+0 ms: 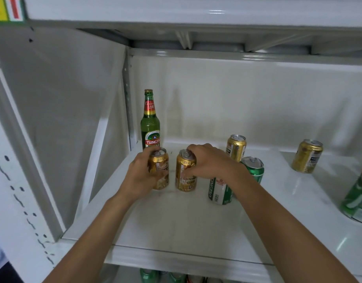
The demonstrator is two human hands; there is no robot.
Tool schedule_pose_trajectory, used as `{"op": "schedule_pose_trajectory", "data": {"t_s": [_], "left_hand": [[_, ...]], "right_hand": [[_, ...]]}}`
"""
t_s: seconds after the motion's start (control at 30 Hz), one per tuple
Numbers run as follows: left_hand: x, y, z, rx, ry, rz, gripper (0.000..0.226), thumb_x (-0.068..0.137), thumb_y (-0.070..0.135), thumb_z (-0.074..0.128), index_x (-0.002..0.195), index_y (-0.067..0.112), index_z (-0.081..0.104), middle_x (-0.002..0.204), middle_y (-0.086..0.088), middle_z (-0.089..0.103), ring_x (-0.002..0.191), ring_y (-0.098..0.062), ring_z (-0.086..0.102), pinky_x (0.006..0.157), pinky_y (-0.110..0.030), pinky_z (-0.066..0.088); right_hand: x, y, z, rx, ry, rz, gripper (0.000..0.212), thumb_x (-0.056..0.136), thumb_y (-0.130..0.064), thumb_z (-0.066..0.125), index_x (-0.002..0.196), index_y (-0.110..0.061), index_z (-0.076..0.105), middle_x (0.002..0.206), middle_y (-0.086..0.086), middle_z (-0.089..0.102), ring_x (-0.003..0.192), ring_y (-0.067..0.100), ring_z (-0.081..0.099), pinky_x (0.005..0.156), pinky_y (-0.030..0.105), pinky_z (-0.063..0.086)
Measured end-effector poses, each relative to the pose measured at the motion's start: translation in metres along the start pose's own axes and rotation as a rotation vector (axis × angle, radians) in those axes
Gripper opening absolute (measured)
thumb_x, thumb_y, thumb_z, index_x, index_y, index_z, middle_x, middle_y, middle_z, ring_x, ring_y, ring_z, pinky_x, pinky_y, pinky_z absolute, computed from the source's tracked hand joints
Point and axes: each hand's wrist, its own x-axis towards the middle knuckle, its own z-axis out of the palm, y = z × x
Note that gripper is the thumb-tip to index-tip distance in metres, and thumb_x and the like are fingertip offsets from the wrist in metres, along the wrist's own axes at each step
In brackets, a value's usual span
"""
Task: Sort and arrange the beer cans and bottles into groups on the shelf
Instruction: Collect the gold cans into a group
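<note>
Right at the centre of the frame, both hands grip gold cans on the white shelf (176, 221). The left hand (142, 174) curls around the left gold can (160, 170) from its left side, fingers wrapped over the can's front and thumb near the top rim. The right hand (206, 162) closes on the right gold can (186, 172) from the right, fingertips on its lid edge and thumb pressed against its side. These 2 cans stand upright, near each other with a narrow gap between.

Behind the left can, in the shelf's back left corner, a green Tsingtao bottle (150, 121) stands upright. Right of centre, a green-and-white can (219, 190) stands partly hidden by the right forearm, with a green can (254, 168) just behind it and a third gold can (236, 148) further back. Toward the right side, a fourth gold can (307, 156) stands alone, and another green can (357, 201) is cut off by the right edge.
</note>
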Motion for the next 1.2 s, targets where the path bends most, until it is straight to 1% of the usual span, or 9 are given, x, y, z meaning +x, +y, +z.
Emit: {"op": "schedule_pose_trajectory", "data": {"t_s": [0.13,0.23,0.4,0.57,0.73,0.87,1.0,1.1,1.2], "left_hand": [[0.002,0.000,-0.005,0.004,0.020,0.009,0.069,0.080,0.011,0.087,0.135,0.033,0.053,0.126,0.006,0.062,0.111,-0.019,0.062,0.098,-0.037,0.055],[0.002,-0.003,-0.015,-0.013,0.085,0.008,0.068,0.077,0.014,0.090,0.134,0.031,0.057,0.119,0.009,0.066,0.097,-0.006,0.065,0.084,-0.018,0.051],[-0.003,-0.013,-0.032,0.028,0.135,0.014,0.065,0.075,0.008,0.090,0.129,0.030,0.061,0.116,0.007,0.068,0.099,-0.014,0.065,0.082,-0.016,0.048],[-0.017,-0.028,-0.029,-0.079,0.159,-0.032,0.067,0.080,0.003,0.084,0.133,0.035,0.058,0.126,0.006,0.065,0.109,-0.009,0.065,0.093,-0.040,0.059],[-0.018,-0.028,-0.028,-0.083,0.111,-0.043,0.069,0.085,0.007,0.081,0.138,0.039,0.051,0.136,0.003,0.057,0.116,-0.015,0.062,0.098,-0.045,0.057],[-0.013,-0.002,-0.031,0.044,0.237,0.005,0.063,0.088,0.006,0.077,0.144,0.022,0.053,0.147,-0.006,0.047,0.117,-0.002,0.046,0.103,-0.020,0.039],[-0.005,0.062,-0.019,0.140,0.441,0.340,0.042,0.090,0.005,0.073,0.130,0.012,0.062,0.131,-0.009,0.057,0.113,0.004,0.042,0.092,0.001,0.032],[0.017,0.109,0.016,0.041,0.254,0.535,0.029,0.095,0.010,0.068,0.123,0.016,0.066,0.120,0.007,0.058,0.106,0.011,0.051,0.095,-0.004,0.036],[0.058,0.137,0.069,0.034,-0.086,0.566,0.027,0.097,0.015,0.069,0.122,0.025,0.068,0.121,0.008,0.063,0.112,0.002,0.057,0.090,-0.009,0.041]], "right_hand": [[0.004,-0.002,-0.005,0.063,0.030,-0.001,0.052,0.064,-0.055,0.086,0.100,-0.025,0.064,0.098,-0.002,0.066,0.092,0.022,0.063,0.065,0.031,0.043],[0.010,-0.009,-0.002,0.146,0.017,-0.025,0.049,0.061,-0.050,0.087,0.100,-0.026,0.067,0.100,-0.001,0.068,0.093,0.024,0.064,0.077,0.037,0.055],[0.021,-0.029,0.001,0.244,0.006,-0.082,0.043,0.070,-0.034,0.090,0.102,-0.016,0.067,0.101,0.005,0.070,0.093,0.025,0.066,0.077,0.038,0.057],[0.025,-0.039,0.011,0.306,-0.011,-0.092,0.053,0.073,-0.026,0.090,0.119,-0.017,0.064,0.115,0.005,0.070,0.099,0.022,0.064,0.077,0.030,0.050],[0.018,-0.041,0.008,0.326,-0.067,-0.116,0.069,0.080,-0.027,0.086,0.139,-0.016,0.051,0.137,0.007,0.063,0.121,0.027,0.062,0.087,0.031,0.048],[-0.014,-0.020,-0.019,0.360,-0.004,-0.149,0.081,0.089,-0.044,0.075,0.157,-0.027,0.034,0.153,0.004,0.051,0.131,0.020,0.055,0.096,0.030,0.046],[-0.051,0.047,-0.068,0.477,0.348,-0.069,0.040,0.092,-0.043,0.072,0.128,-0.026,0.068,0.126,-0.010,0.070,0.112,0.008,0.066,0.098,0.027,0.052],[-0.065,0.126,-0.098,0.377,0.617,0.202,0.024,0.092,-0.034,0.072,0.111,-0.020,0.075,0.106,-0.007,0.074,0.100,0.013,0.069,0.091,0.024,0.051],[-0.069,0.208,-0.109,0.176,0.609,0.461,0.029,0.090,-0.032,0.070,0.115,-0.018,0.072,0.119,0.004,0.073,0.116,0.027,0.066,0.099,0.034,0.050]]}}
